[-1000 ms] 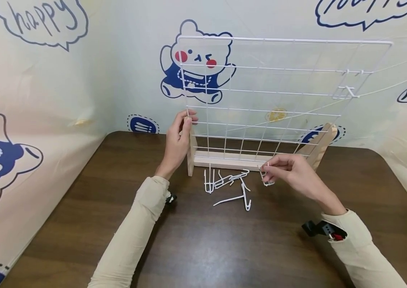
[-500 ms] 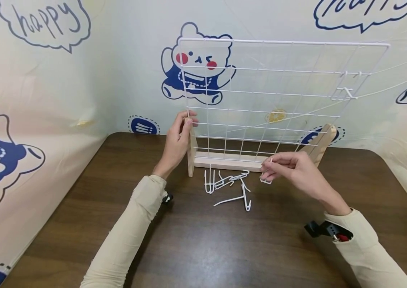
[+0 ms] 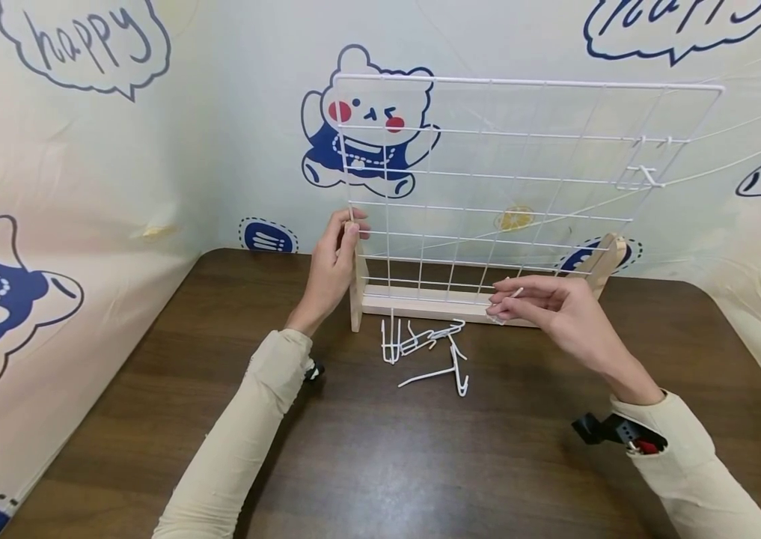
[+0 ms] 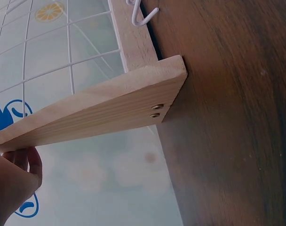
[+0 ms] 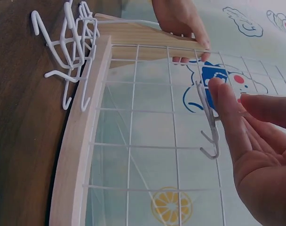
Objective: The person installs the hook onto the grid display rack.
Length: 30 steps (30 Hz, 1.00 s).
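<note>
"Happy" reads the backdrop (image 3: 80,37). My left hand (image 3: 333,266) grips the upright wire grid (image 3: 521,176) by its left edge on the tabletop (image 3: 380,449); my right hand (image 3: 551,307) pinches a white hook (image 5: 208,123), long axis along the grid's wires, curl toward its wooden base (image 3: 434,303).

Head view: high, facing forward-down over bench (image 3: 380,464), wire grid (image 3: 521,180) whole, mid-distance. Left wrist: very close beside grid's wooden foot (image 4: 100,110), looking along it. Right wrist: close, facing grid; shares wooden base, hook pile (image 5: 72,42).

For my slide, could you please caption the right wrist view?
Right hand pinches a white hook before the wire grid.
</note>
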Available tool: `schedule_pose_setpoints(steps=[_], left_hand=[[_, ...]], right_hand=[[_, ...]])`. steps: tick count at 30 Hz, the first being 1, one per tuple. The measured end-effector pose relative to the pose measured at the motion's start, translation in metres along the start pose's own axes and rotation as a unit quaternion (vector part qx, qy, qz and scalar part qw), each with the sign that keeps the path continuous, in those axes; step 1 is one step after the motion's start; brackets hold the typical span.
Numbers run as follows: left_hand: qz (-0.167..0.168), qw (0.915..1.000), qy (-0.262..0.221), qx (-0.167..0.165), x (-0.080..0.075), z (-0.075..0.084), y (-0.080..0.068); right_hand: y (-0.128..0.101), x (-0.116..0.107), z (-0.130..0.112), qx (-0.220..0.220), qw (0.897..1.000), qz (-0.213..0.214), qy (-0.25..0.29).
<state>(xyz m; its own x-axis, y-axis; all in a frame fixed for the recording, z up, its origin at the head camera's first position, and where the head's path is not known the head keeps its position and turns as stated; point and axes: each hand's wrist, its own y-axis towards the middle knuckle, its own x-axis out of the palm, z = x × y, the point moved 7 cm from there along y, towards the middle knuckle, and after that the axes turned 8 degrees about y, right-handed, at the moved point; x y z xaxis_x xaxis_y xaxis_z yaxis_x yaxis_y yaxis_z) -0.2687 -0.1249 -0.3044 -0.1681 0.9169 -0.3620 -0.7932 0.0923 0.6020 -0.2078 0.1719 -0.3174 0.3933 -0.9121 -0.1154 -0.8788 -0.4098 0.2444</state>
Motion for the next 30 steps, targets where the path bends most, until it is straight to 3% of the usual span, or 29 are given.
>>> schedule_pose_setpoints(steps=[12, 30], left_hand=[[0.005, 1.0000, -0.003, 0.003, 0.000, 0.000, 0.000], [0.006, 0.9999, -0.010, 0.006, 0.000, 0.001, -0.001]], right_hand=[[-0.003, -0.003, -0.025, -0.044, 0.990, 0.035, -0.131], [0.004, -0.001, -0.062, -0.090, 0.991, 0.032, -0.096]])
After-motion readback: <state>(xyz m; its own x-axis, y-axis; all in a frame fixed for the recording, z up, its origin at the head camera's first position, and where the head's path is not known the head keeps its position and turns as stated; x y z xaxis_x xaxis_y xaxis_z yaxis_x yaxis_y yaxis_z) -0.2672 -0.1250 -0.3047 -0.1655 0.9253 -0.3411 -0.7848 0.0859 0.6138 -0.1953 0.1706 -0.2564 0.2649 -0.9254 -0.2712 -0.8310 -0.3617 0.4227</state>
